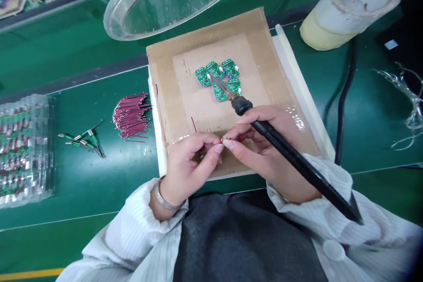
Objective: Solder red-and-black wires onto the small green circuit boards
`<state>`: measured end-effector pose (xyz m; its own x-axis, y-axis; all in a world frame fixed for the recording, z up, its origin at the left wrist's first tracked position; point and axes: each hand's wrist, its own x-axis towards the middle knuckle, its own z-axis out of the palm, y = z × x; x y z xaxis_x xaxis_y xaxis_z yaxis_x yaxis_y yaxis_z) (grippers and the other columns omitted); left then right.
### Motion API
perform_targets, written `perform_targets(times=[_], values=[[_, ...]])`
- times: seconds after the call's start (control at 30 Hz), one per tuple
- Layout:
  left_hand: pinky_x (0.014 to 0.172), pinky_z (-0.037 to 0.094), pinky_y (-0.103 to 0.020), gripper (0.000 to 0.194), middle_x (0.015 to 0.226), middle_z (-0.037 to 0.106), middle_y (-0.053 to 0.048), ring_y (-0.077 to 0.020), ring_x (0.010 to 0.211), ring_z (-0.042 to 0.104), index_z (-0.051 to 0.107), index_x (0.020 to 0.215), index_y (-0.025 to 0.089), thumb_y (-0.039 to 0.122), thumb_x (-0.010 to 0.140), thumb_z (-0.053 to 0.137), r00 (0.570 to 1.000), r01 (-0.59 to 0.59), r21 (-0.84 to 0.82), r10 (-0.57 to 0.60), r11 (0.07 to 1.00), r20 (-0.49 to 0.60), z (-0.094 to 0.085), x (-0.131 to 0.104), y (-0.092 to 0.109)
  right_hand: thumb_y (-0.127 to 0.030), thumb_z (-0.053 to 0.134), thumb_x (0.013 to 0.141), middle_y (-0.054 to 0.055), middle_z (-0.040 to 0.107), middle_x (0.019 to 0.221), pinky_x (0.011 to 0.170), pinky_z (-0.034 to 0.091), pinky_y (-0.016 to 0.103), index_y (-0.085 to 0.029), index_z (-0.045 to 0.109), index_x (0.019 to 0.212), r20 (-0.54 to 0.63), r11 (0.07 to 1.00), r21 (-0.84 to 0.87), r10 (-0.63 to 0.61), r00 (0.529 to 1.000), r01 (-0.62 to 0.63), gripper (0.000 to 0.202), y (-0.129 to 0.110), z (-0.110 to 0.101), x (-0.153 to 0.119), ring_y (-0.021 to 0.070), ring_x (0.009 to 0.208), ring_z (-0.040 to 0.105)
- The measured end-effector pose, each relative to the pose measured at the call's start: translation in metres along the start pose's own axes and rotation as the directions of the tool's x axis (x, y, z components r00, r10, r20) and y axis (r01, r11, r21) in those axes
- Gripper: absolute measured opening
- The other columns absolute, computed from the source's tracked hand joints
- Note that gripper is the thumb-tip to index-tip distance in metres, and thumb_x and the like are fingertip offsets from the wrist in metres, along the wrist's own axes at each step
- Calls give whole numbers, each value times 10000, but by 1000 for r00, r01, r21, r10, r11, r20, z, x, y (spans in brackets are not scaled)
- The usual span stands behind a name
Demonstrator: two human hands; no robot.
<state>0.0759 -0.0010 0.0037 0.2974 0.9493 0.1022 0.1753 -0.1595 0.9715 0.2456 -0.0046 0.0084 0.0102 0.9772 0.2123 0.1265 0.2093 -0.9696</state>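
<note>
Over the desk (79,189), your left fingers (209,160) and right fingers (243,153) pinched a thin red piece (222,140); five boards (220,90) seemed unwired, many wires (131,116) apparently unused.

soldering iron (291,152) crosses near-right approach to circuit boards (230,68); left side free

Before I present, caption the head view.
Left hand and right hand pinch a red wire, soldering iron angled over the right.
</note>
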Motion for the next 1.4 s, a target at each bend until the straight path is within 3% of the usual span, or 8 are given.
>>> perform_targets(times=[0.2,0.33,0.43,0.67,0.97,1.17,1.4], values=[[509,459,-158,108,566,582,38,-54,486,532,601,812,166,230,895,625,984,177,-392,-148,903,104,0,1,0,-166,718,805,-2,738,870,662,604,326,-283,584,1000,16,999,47,0,1000,0,264,-2,-2,-1,198,819,721],[457,410,-149,111,539,557,47,-47,452,483,602,817,168,246,883,646,967,255,-459,-215,851,140,0,1,-1,-182,777,754,-13,715,858,677,616,331,-301,605,930,22,1000,22,18,1000,-19,273,-1,-2,1,204,806,718],[463,409,-151,123,542,560,42,-51,468,494,604,801,165,246,885,641,970,242,-388,-211,890,120,-1,1,1,-188,783,747,-14,708,841,662,616,331,-302,590,947,20,1000,15,19,1000,-19,301,-1,-1,0,204,801,715],[549,486,-151,67,673,655,11,-66,573,612,637,926,171,214,876,650,998,54,-109,-55,993,-4,-1,0,1,-182,765,753,-16,689,810,637,593,311,-280,560,961,-48,998,-41,41,998,-43,309,-3,1,0,176,718,699],[484,425,-184,73,609,617,18,-68,481,514,646,858,172,229,888,614,994,-78,257,96,963,-58,-2,-2,2,-165,749,744,-15,696,799,625,601,283,-257,561,953,-19,999,-43,1,1000,-2,296,-4,0,2,168,730,704],[464,379,-164,64,577,605,45,-49,465,486,624,811,179,204,869,631,975,-183,348,216,920,-58,-1,1,4,-175,740,756,-8,698,805,610,608,282,-258,560,951,-3,998,-60,-24,1000,24,278,-2,0,1,169,728,698],[439,358,-134,86,536,540,63,-34,431,428,604,776,175,187,859,623,974,-185,333,218,924,-64,-1,1,2,-178,741,750,-11,689,798,594,605,274,-261,577,922,7,997,-68,-22,1000,22,252,-1,1,1,165,718,691]])
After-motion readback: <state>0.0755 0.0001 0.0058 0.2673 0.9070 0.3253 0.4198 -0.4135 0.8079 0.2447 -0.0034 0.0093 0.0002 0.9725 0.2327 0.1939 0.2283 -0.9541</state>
